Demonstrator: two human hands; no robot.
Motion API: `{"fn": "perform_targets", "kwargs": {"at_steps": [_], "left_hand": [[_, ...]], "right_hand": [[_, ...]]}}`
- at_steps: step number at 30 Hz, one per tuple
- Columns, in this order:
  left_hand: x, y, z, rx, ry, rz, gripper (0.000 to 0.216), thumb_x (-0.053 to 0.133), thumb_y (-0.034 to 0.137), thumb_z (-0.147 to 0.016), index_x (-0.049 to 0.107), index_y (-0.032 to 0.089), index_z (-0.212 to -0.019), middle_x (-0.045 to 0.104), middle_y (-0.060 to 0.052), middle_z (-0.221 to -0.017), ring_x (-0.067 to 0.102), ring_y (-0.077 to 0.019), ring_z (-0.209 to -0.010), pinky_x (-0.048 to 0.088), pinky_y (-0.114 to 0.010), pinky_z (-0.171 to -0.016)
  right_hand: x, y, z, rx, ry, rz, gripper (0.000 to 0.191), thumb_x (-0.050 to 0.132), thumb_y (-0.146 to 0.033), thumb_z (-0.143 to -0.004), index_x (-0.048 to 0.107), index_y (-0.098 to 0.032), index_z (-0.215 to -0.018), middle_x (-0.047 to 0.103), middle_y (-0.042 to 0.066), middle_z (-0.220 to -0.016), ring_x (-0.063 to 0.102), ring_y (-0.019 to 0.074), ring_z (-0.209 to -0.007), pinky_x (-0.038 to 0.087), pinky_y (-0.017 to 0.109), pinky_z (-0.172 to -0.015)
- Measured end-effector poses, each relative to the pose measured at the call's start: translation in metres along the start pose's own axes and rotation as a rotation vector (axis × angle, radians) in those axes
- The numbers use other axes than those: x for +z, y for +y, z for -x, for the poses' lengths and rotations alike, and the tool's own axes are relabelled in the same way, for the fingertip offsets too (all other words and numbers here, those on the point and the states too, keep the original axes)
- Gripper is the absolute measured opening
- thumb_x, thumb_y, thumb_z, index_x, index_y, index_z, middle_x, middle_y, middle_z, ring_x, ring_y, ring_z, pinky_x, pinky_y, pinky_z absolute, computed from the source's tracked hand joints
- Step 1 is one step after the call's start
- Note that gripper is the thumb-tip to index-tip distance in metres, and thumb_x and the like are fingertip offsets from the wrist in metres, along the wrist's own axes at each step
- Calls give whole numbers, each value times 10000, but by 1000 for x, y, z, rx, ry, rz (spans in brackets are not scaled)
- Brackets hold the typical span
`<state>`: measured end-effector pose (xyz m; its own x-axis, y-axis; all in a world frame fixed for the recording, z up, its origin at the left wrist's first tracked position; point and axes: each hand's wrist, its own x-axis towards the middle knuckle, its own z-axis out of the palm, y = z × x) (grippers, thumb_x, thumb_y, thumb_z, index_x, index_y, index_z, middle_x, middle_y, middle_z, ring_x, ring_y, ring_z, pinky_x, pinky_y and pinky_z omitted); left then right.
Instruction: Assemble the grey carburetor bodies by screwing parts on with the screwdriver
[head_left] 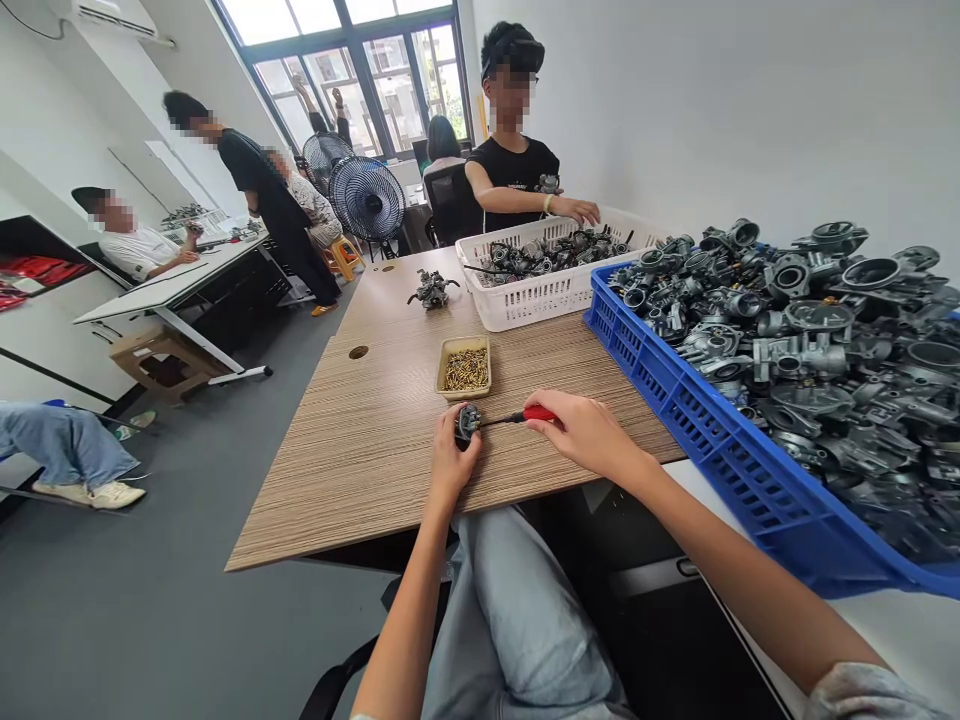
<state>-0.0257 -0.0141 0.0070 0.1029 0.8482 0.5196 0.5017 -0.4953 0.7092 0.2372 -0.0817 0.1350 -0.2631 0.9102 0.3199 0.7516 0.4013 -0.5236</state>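
Note:
My left hand point(452, 458) is closed around a small grey metal carburetor point(468, 421) near the table's front edge. From the right, my right hand point(577, 428) grips the red handle of a screwdriver point(536, 412). Its dark shaft lies level and its tip meets the right side of the carburetor; the exact contact point is too small to make out. Just beyond my left hand stands a small cream tray point(442, 392) holding many brass-coloured small parts point(466, 369).
A blue crate point(660, 385) heaped with carburetors point(806, 315) stands at my right. Behind it is a white basket point(525, 308) with more metal parts, where a co-worker point(517, 165) reaches in. Another carburetor point(433, 289) sits on the wooden table point(352, 430).

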Motion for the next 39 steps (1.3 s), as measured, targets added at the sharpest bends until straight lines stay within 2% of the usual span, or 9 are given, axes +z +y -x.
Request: {"fn": "perform_targets", "kwargs": {"at_steps": [3, 8, 12, 14, 18, 22, 32, 35, 39], "left_hand": [[1, -1, 0, -6, 8, 3, 494, 660, 170, -929, 607, 227, -1417, 677, -116, -1357, 620, -276, -1288, 484, -464, -1175], [0, -1, 0, -2, 1, -2, 492, 669, 181, -931, 605, 224, -1417, 679, -121, -1357, 620, -283, -1290, 482, -475, -1178], [0, 1, 0, 3, -1, -3, 494, 662, 181, -941, 597, 234, -1428, 676, -119, -1366, 622, -283, -1298, 476, -480, -1186], [0, 2, 0, 4, -1, -4, 495, 661, 180, -941, 595, 238, -1428, 676, -119, -1364, 626, -283, -1296, 478, -482, -1184], [0, 2, 0, 26, -14, -21, 500, 670, 183, -935, 596, 239, -1426, 670, -120, -1390, 609, -291, -1326, 457, -496, -1209], [0, -1, 0, 6, -10, 2, 485, 678, 207, -937, 599, 235, -1414, 678, -120, -1367, 623, -287, -1303, 472, -490, -1193], [0, -4, 0, -52, 14, 37, 469, 693, 220, -933, 616, 241, -1396, 688, -118, -1346, 638, -292, -1285, 496, -491, -1170], [0, -4, 0, -47, 19, 34, 468, 696, 209, -929, 617, 227, -1390, 688, -123, -1339, 640, -302, -1280, 502, -502, -1165], [1, -3, 1, -57, 17, 14, 462, 685, 219, -935, 610, 231, -1391, 686, -125, -1343, 641, -291, -1275, 502, -494, -1165]], "right_hand": [[1, -2, 0, -2, 0, 8, 80, 664, -335, -1079, 701, -283, -1128, 812, 3, -1074, 740, 206, -934, 391, 282, -734], [0, -7, 0, 84, -3, 42, 100, 689, -382, -1063, 714, -288, -1085, 827, -20, -990, 719, 186, -806, 351, 283, -701], [0, -9, 0, 143, 3, 90, 162, 654, -438, -1069, 728, -294, -1084, 828, -13, -960, 732, 207, -827, 320, 292, -689], [2, -9, 0, 178, 8, 123, 213, 628, -472, -1074, 740, -291, -1081, 821, 3, -931, 735, 223, -833, 303, 297, -682], [14, -9, -2, 264, -23, 199, 416, 466, -457, -1135, 752, -261, -905, 788, 44, -830, 713, 225, -788, 274, 312, -670], [20, -6, -4, 230, -62, 167, 347, 526, -491, -1113, 757, -274, -972, 792, 32, -857, 698, 213, -790, 278, 293, -677], [-27, 14, -6, 222, 165, -16, 438, 495, -555, -1080, 718, -257, -850, 729, 19, -694, 639, 213, -669, 368, 317, -665], [-25, 24, -9, 239, 184, -9, 428, 499, -559, -1078, 735, -258, -885, 756, 25, -725, 664, 220, -685, 386, 321, -668], [-5, 43, -14, 257, 170, 8, 376, 521, -537, -1084, 777, -270, -1015, 804, 24, -843, 708, 224, -762, 402, 311, -688]]}}
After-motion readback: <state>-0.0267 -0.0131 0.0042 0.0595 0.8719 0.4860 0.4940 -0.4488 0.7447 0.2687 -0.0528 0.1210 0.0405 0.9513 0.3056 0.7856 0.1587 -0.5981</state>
